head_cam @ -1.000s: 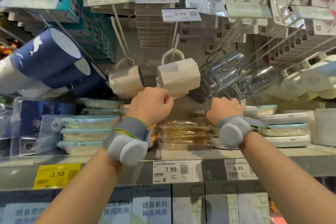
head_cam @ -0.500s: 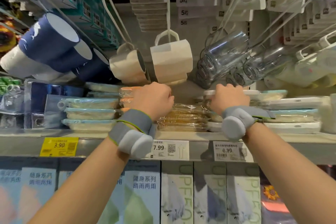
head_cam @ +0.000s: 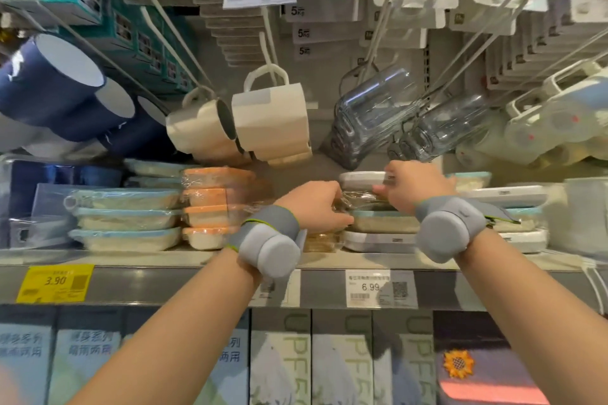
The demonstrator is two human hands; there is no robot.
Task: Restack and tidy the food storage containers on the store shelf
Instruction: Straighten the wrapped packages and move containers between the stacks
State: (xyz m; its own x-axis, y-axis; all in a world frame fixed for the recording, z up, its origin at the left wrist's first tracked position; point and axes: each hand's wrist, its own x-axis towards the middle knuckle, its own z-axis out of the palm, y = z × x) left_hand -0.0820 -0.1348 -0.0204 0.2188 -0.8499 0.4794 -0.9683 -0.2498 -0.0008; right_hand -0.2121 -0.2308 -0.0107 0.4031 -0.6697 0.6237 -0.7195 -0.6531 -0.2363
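Note:
Between my two hands a plastic-wrapped yellow-lidded container point(head_cam: 358, 199) is held just above the shelf. My left hand point(head_cam: 312, 207) grips its left end and my right hand point(head_cam: 414, 186) grips its right end. Under it a remnant of the yellow-lidded stack point(head_cam: 320, 242) stays on the shelf. An orange-lidded stack point(head_cam: 214, 207) stands to the left, with a blue-lidded stack point(head_cam: 125, 220) beyond it. To the right lie white and blue-lidded containers point(head_cam: 378, 230), partly hidden by my right wrist.
Cream mugs point(head_cam: 269, 122) and clear glass jars point(head_cam: 371, 115) hang on pegs just above my hands. Navy cups point(head_cam: 56, 85) hang at upper left. The shelf edge point(head_cam: 164, 286) carries price tags; boxed goods fill the shelf below.
Both hands moved right and closed on the ends of a wrapped yellow-lidded container, lifting it off the middle stack. The view shifted lower and the orange-lidded stack came into sight.

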